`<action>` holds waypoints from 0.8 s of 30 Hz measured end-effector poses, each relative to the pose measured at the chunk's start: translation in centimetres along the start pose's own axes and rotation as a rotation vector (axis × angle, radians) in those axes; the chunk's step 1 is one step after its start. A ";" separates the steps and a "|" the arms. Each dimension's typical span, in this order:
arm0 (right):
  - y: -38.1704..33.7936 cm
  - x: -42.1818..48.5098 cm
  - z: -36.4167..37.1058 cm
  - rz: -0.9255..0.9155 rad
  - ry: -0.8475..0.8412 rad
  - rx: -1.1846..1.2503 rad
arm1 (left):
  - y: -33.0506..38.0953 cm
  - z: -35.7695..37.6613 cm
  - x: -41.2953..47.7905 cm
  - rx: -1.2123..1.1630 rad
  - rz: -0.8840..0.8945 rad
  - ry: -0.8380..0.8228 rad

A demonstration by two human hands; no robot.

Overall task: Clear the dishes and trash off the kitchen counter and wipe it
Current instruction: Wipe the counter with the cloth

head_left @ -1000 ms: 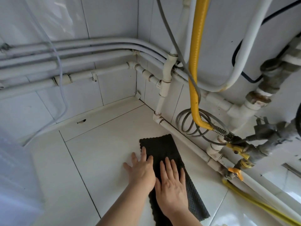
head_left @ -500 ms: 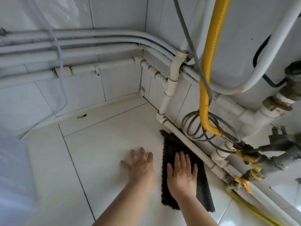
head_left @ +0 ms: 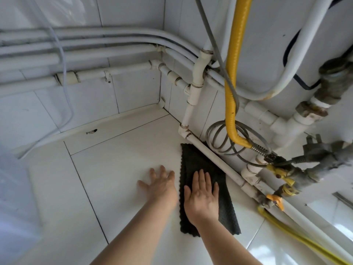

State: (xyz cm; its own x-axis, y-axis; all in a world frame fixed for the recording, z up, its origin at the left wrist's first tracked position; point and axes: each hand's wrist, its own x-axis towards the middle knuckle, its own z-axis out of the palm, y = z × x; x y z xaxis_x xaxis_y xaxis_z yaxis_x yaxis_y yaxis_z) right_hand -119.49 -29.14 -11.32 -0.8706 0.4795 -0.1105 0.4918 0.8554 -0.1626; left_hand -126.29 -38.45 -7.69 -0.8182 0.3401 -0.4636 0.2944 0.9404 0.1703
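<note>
A black cloth [head_left: 196, 161] lies flat on the white tiled counter [head_left: 114, 169], its far right edge tucked against the low white pipe [head_left: 214, 157]. My right hand [head_left: 202, 197] presses flat on the cloth with straight fingers. Beside it, my left hand [head_left: 162, 186] rests flat on the bare counter just left of the cloth, fingers spread, not touching the fabric.
White pipes [head_left: 95, 44] run along both tiled walls into the corner. A yellow hose [head_left: 231, 73] hangs down to valves with yellow handles [head_left: 275, 199] at the right, next to a coiled grey cable [head_left: 221, 138]. A translucent plastic sheet [head_left: 11, 197] stands at the left.
My right hand has slid the cloth right, against the low pipe. My left hand has come off the cloth and lies on the bare counter.
</note>
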 end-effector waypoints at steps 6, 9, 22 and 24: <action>-3.3 -2.5 2.3 -0.091 0.056 -0.002 | -1.7 0.3 -1.6 -0.093 0.091 0.179; -4.5 -3.8 3.2 -0.099 0.076 -0.042 | -3.1 1.3 -3.0 0.049 0.184 0.223; -5.6 -13.6 4.4 -0.095 0.216 -0.060 | -6.6 3.9 -10.8 0.278 0.316 0.163; -5.2 -15.0 4.3 -0.075 0.204 -0.051 | -6.2 4.3 -11.9 0.287 0.338 0.159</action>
State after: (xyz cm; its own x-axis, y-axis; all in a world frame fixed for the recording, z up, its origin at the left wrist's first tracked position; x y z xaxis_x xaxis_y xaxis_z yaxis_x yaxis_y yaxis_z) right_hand -108.89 -41.62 -13.06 -0.8923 0.4398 0.1016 0.4289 0.8963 -0.1127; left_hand -116.31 -48.34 -6.98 -0.7122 0.6435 -0.2807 0.6634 0.7477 0.0310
